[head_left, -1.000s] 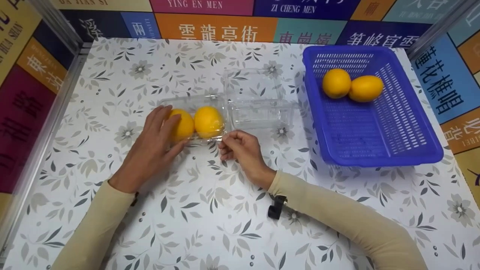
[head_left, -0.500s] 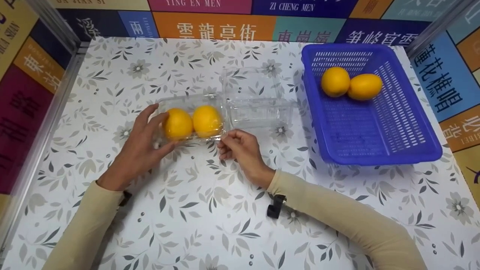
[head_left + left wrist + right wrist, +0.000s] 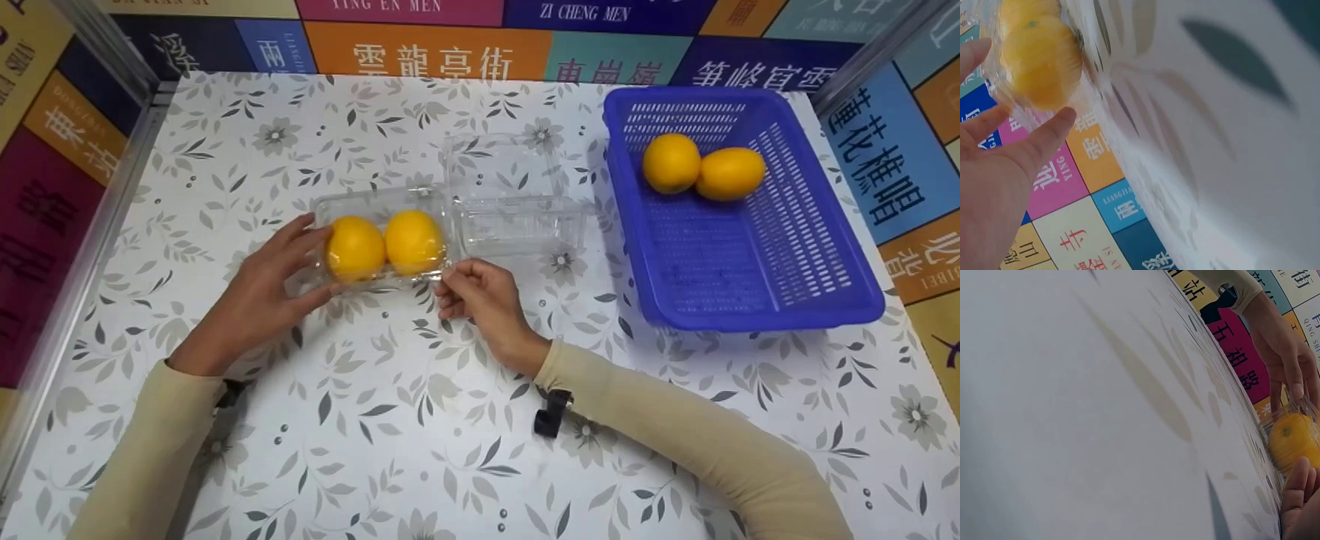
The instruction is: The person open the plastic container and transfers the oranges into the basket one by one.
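Observation:
A clear plastic clamshell box [image 3: 379, 198] lies on the table with two oranges [image 3: 355, 249] side by side inside, clear film-like plastic over them. My left hand [image 3: 255, 296] is at the box's left end, thumb and fingers spread, fingertips right at its edge. In the left wrist view the thumb [image 3: 1053, 132] reaches just below the nearer orange [image 3: 1042, 62]. At the front right corner of the box, my right hand [image 3: 491, 307] pinches the plastic edge between thumb and curled fingers.
Behind and right of that box stands another clear clamshell box [image 3: 517, 225], its lid raised back. A blue slotted basket [image 3: 757, 321] at the right holds two oranges [image 3: 671, 163]. Patterned panels with writing border the flower-print table [image 3: 420, 465].
My left hand has drawn back leftward from over the left orange to the box's end, uncovering the fruit. The right hand stays at its corner.

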Demonstrator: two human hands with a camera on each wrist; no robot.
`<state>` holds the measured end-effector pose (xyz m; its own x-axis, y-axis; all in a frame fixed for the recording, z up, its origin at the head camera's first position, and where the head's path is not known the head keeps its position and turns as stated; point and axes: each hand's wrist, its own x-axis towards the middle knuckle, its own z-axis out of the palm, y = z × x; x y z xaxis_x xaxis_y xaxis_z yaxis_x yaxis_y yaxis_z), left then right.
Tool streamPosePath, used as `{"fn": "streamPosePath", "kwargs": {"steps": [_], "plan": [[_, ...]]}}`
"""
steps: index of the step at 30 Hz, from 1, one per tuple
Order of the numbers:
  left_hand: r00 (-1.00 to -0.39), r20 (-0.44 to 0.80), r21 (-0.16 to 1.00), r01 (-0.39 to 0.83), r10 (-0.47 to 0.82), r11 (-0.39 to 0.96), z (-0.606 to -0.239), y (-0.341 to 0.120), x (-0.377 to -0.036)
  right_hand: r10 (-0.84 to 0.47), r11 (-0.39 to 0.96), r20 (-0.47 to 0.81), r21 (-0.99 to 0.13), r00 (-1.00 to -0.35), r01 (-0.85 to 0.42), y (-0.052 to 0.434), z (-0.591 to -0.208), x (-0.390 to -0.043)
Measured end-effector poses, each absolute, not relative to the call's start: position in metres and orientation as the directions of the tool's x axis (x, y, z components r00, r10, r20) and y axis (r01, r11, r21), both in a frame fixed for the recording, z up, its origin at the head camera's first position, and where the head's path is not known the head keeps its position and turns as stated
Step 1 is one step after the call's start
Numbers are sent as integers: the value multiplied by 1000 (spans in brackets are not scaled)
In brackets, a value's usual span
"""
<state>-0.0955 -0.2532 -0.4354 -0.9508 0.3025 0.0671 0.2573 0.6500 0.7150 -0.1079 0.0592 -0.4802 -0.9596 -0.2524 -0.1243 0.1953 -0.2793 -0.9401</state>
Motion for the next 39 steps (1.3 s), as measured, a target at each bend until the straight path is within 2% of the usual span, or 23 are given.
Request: {"fn": "streamPosePath", "kwargs": {"steps": [7, 25, 34, 39], "plan": [[-942, 55, 733, 263, 330, 627, -433, -263, -99, -251, -280, -123, -940, -960, 194, 59, -481, -108], [-900, 181, 628, 415, 396, 658, -432, -268, -105, -251, -283, -127, -939, -960, 198, 60, -480, -107], [-900, 86, 606, 387, 427, 694, -427, -270, -102, -244, -271, -131, -942, -961, 198, 60, -482, -107], [-902, 76, 610, 378, 424, 696, -427, -272, -102, -233, -281, -140, -938, -962, 204, 57, -479, -107]]}}
